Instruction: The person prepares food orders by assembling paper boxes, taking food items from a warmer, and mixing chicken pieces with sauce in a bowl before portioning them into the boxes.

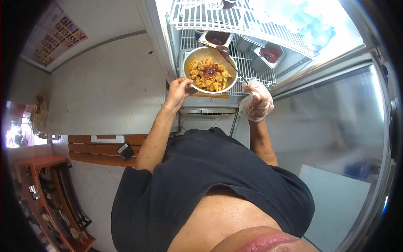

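Observation:
My left hand (178,93) grips the near left rim of a round metal bowl (232,82). Browned, fried-looking food pieces (210,82) fill the bowl's bottom, with a patch of dark red sauce (210,71) on top. In a clear plastic glove, my right hand (257,100) holds the thin handle of a spoon or small ladle (234,66). The utensil's sauce-coated head is over the bowl's far right rim. Just behind it sits a rectangular metal container (217,38) of dark red sauce.
White wire shelves (207,20) run inside the lit refrigerator, one above the bowl. Another sauce container (271,54) stands at right on the lower rack. The glass door (340,110) is swung out to my right. At left are a pale panel (107,85) and a calculator (126,151).

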{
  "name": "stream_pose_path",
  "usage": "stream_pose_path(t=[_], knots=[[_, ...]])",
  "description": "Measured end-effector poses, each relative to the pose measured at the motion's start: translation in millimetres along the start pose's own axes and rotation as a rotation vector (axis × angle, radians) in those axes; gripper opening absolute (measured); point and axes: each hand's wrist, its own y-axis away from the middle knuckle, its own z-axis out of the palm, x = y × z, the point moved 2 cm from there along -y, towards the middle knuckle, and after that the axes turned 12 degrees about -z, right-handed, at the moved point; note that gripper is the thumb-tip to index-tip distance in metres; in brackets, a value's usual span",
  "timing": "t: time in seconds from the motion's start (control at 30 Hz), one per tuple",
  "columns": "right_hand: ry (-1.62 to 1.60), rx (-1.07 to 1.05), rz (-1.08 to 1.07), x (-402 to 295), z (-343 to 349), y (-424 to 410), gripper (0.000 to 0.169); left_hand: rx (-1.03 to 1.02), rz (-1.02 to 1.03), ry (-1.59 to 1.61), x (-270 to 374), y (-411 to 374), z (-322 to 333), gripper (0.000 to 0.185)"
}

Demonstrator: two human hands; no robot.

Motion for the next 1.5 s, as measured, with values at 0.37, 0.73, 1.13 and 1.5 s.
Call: stream_pose_path(t=[0.37, 0.73, 1.13, 1.5], knots=[[0.18, -0.224, -0.105, 19.1, 1.0, 37.4, 0.033, -0.083, -0.005, 0.029, -6.3, -25.8, -3.2, 0.024], [-0.166, 0.153, 0.519, 19.3, 0.4, 41.3, 0.033, -0.135, -0.004, 0.081, -10.0, -38.4, -6.2, 0.021], [-0.22, 0.367, 0.883, 115.2, 51.5, 6.1, 0.025, -0.043, -0.011, -0.044, 7.4, -17.6, 2.2, 0.011], [0.012, -0.556, 0.753, 214.6, 109.2, 25.6, 0.024, -0.004, -0.011, -0.133, 3.8, -25.0, -2.8, 0.015]])
